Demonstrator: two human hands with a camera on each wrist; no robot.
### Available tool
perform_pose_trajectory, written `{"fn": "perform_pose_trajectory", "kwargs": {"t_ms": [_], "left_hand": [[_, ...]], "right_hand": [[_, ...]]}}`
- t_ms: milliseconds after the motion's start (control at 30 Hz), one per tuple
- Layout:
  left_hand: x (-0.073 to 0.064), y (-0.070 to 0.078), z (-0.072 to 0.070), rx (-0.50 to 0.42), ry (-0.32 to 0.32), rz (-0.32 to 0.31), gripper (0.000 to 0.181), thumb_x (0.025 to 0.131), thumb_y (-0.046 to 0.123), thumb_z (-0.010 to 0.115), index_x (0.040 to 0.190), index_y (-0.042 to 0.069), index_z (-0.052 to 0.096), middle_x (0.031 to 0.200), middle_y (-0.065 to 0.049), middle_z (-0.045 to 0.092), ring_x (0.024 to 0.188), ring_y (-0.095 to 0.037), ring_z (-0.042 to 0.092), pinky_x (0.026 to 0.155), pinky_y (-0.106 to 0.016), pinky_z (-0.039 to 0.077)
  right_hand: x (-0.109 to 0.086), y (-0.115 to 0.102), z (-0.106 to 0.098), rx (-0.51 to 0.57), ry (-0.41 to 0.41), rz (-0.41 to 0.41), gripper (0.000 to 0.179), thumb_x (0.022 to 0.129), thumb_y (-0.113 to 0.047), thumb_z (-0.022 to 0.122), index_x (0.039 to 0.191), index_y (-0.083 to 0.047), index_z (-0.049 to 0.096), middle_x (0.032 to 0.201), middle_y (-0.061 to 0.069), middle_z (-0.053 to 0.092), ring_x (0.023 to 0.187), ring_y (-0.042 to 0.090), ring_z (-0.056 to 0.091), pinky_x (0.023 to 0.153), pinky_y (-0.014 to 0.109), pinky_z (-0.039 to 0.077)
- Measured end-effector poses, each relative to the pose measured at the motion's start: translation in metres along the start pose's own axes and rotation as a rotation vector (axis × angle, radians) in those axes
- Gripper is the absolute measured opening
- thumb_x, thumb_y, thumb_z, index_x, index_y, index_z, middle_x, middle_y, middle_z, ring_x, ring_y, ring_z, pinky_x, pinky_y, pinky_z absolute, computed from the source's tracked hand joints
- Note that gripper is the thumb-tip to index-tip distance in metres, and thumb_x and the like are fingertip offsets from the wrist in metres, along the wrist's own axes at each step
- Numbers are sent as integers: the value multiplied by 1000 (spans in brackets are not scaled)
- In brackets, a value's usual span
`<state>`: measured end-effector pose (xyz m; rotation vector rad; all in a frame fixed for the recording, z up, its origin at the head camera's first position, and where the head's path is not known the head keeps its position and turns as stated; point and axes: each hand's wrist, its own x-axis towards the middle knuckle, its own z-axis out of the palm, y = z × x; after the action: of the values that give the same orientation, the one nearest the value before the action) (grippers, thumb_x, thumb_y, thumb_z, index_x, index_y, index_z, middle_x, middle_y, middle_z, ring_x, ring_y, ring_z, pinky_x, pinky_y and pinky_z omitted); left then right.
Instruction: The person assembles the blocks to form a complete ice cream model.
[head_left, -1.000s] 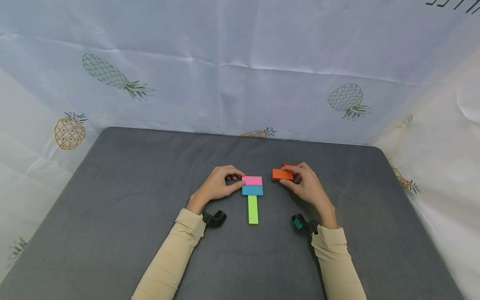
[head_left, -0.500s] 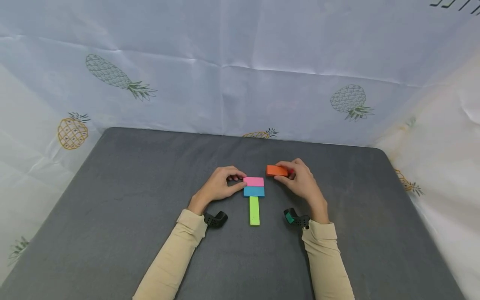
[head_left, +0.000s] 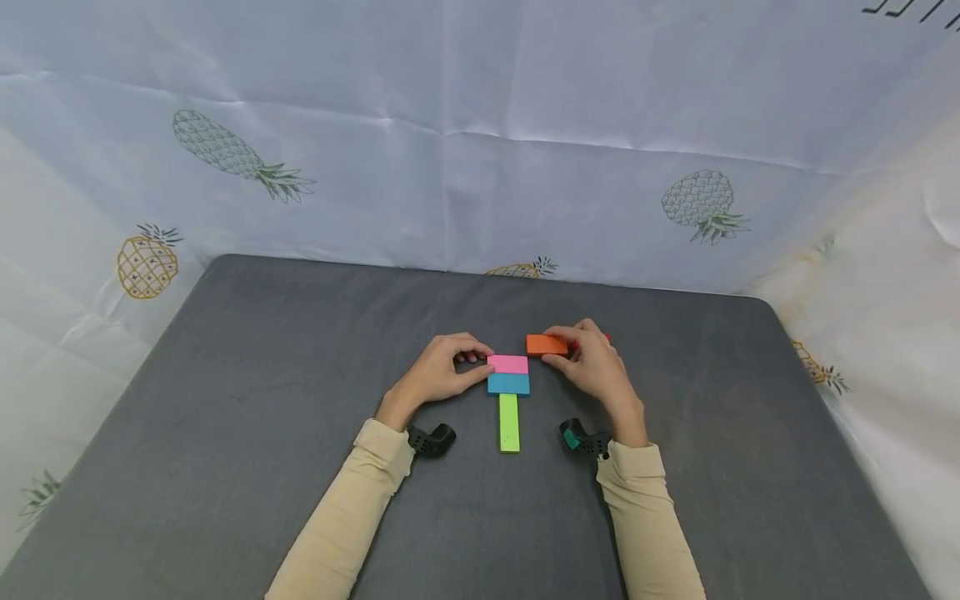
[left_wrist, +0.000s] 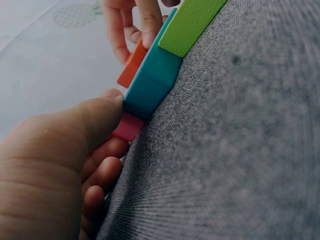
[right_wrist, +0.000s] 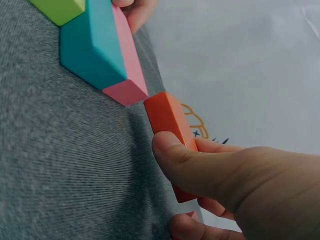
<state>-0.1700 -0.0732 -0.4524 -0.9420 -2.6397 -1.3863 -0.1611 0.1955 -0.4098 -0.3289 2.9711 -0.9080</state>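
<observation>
A pink block (head_left: 510, 364) and a blue block (head_left: 508, 383) lie flat side by side on the grey table, with a lime-green block (head_left: 508, 423) running lengthwise from the blue one towards the person. My left hand (head_left: 438, 367) pinches the pink block's left end between thumb and fingers. An orange block (right_wrist: 165, 115) is in the thumb-and-finger grip of my right hand (head_left: 596, 367), just beyond the pink block's far right corner. A red block (head_left: 606, 337), mostly hidden, shows behind the right hand's fingers and beside its lower fingers in the right wrist view.
Grey cloth covers the table (head_left: 300, 350). Behind its far edge hangs a white sheet (head_left: 480, 192) printed with pineapples. A black wrist device sits at each wrist, next to the rolled beige sleeves (head_left: 341, 508).
My right hand has moved left with the orange block, bringing it close to the pink block; the red block is now more hidden. The left hand has stayed at the pink block.
</observation>
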Motion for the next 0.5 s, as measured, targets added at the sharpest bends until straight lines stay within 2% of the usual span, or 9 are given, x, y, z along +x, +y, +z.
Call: {"fn": "perform_pose_trajectory", "kwargs": {"t_ms": [500], "left_hand": [[1,-1,1,-2,-6,-15,22,94,24,75,112,12,78,103,-3,74,89,-12,63,81,-28,52]], "right_hand": [[1,1,6,-20,-3,-2,40,90,-21,80,128,-12,72,103,16,55,75,21,49,65,28,41]]}}
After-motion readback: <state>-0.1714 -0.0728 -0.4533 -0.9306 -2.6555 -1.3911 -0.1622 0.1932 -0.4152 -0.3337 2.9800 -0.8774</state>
